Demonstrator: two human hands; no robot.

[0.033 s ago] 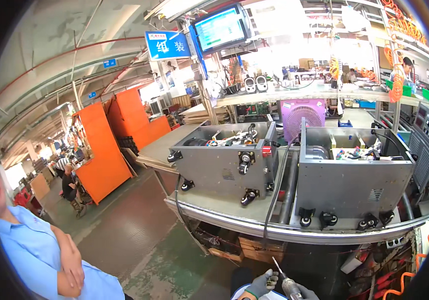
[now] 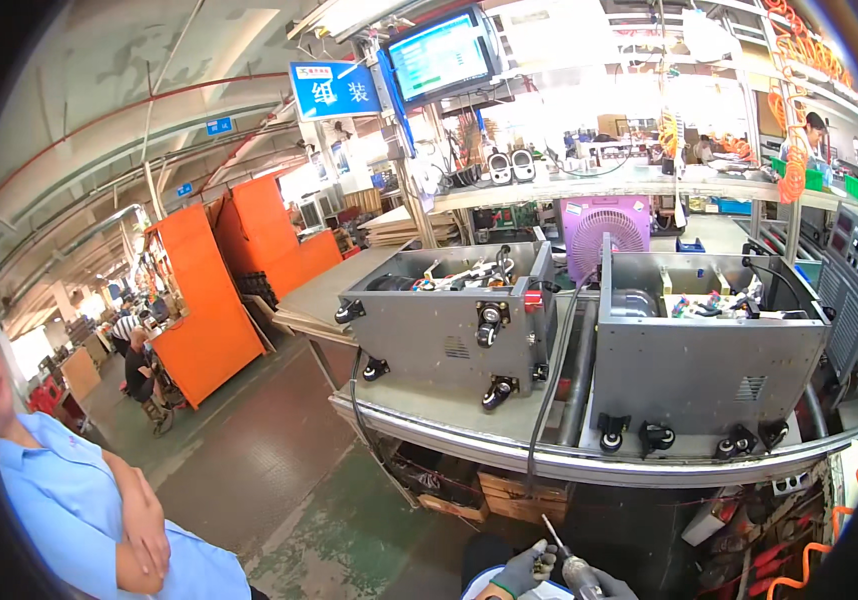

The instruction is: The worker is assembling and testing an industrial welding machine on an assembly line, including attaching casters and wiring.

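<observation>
Power driver (image 2: 579, 574) at the lower edge of view, right of centre, below the front of the workbench (image 2: 439, 418); slim bit pointing up and slightly left. Right hand (image 2: 613, 586), grey glove, wrapped around the tool's body, partly cut off by the frame. Left hand (image 2: 526, 570), also gloved, just beside the driver, fingers curled inward; cannot tell whether they pinch anything small. Pale object (image 2: 546, 591) beneath the left hand, too cropped to identify. On the bench: two open-topped grey metal housings, a left housing (image 2: 419, 325) and a right housing (image 2: 704, 365), wiring and parts visible inside both, black casters (image 2: 490, 322) fixed to their sides facing the wearer. Dark cable (image 2: 547, 400) hanging between them over the bench edge. Purple fan (image 2: 599, 238) behind, in the gap between the housings. Wooden crate (image 2: 524, 498) under the bench. At far left, a co-worker (image 2: 59, 505) in a light blue shirt, arms folded, well apart from the tool. Orange panels (image 2: 204, 310) beyond; lit monitor (image 2: 439, 57) overhead, blue sign (image 2: 324, 92) just beside it.
</observation>
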